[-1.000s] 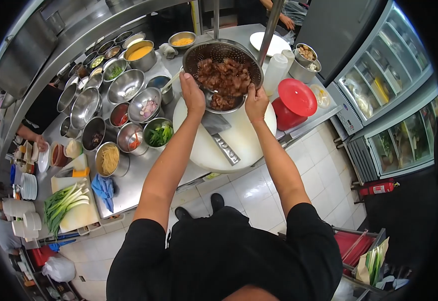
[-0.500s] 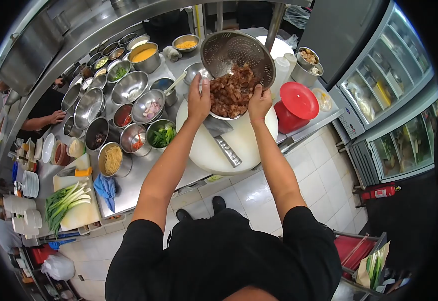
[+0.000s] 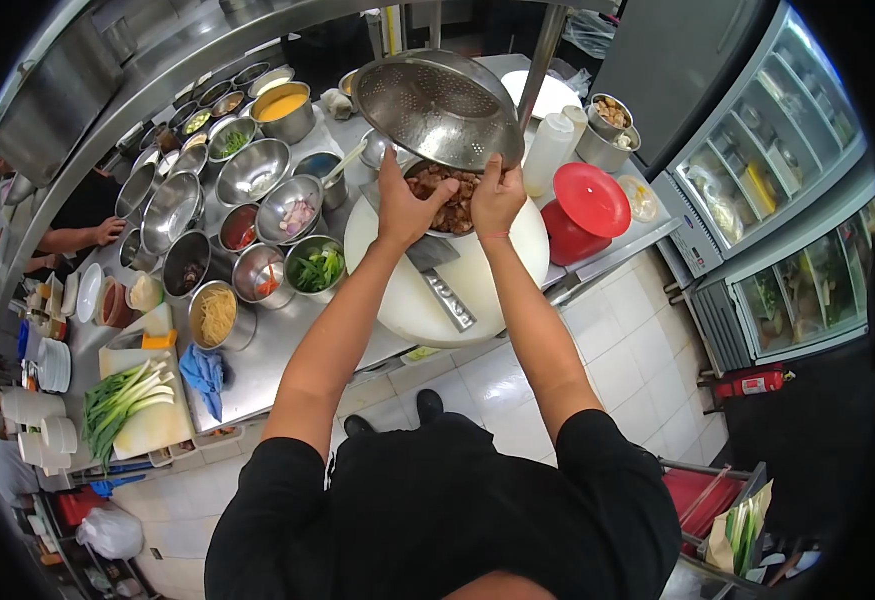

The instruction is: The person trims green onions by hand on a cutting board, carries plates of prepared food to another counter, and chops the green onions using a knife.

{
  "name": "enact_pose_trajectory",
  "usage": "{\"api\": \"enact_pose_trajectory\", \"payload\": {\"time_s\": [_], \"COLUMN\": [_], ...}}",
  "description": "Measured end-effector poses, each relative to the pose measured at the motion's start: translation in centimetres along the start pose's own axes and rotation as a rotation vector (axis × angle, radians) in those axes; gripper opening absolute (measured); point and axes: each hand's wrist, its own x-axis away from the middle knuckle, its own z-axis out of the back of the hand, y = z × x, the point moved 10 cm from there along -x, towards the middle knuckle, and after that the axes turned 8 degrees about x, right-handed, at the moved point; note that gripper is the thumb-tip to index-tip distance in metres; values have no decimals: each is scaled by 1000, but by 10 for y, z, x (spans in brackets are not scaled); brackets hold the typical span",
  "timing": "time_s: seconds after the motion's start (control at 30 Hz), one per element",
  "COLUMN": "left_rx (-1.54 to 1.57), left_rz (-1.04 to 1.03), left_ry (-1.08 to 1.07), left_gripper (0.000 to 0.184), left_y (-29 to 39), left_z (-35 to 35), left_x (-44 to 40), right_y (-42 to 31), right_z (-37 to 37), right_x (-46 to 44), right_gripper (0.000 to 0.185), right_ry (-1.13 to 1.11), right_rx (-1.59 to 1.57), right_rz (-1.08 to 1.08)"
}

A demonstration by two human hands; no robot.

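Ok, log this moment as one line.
colander tilted over bowl | right hand holding colander rim | left hand beside bowl | brown pieces in bowl | cleaver on round board

The head view looks forward and steeply down over the counter [image 3: 279,345].

Colander [image 3: 445,105] silvery w/ dotted pattern, meat [image 3: 454,212] dk brn, board [image 3: 389,298] off-wht, cloth [image 3: 202,376] blue.
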Motion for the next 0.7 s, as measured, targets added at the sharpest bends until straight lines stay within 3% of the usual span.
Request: {"api": "enact_pose_trajectory", "payload": {"time_s": [0.17,0.3,0.53,0.67,0.7], "left_rx": [57,97,133,159,219], "left_rz": [45,57,116,189,223], "left_ry": [75,55,182,300,333], "left_gripper": [97,88,88,85,84], "left_y": [-12,-20,-35,-42,-46], "left_z": [-2,-18,-4,-5,-2], "left_x": [-1,-26,-17,3,3], "right_y": [9,47,27,50,48], "right_z": [-7,-17,-23,-79,-101], "right_x": [-14,-40,-68,-98,-95], "right_gripper": [20,19,20,24,25], "right_ry": [18,-114,-152,-328,-485], "right_rx": [-85,53,359,449,352], "right_rz": [-45,-247,18,158,-7]}}
